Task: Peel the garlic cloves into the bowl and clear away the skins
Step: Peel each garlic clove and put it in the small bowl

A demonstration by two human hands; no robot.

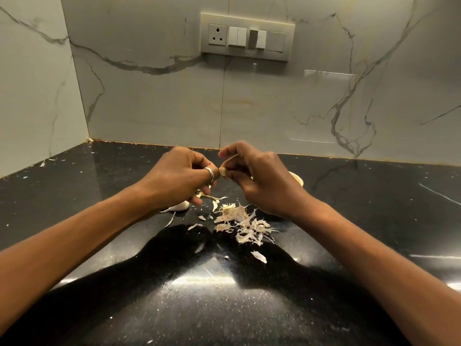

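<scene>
Black counter (224,308) stretches away from me, and its near edge is out of sight below my forearms. A lone flake (259,256) lies closest, then the heap of skins (245,224), just short of my hands. Peeling is the step I judge to be in hand, with the clearing up not yet begun.

Above the heap, my left hand (179,178) pinches the clove (223,171) at its fingertips. My right hand (262,181) nips a strip (230,158) of skin between thumb and forefinger, lifted up from the clove. Next I should need a steady pull along the strip while the left keeps its grip, then a short carry right to the bowl (296,179). It sits just behind my right hand, mostly hidden, so I cannot tell what it holds.

A second clove (180,206) waits on the counter under my left hand (unpeeled, as far as I can tell).

Room looks best toward me and to the right. On the left a side wall (37,96) closes the corner, and the back wall (249,108) stands close behind the bowl, so a sweep of skins should come inward.
</scene>
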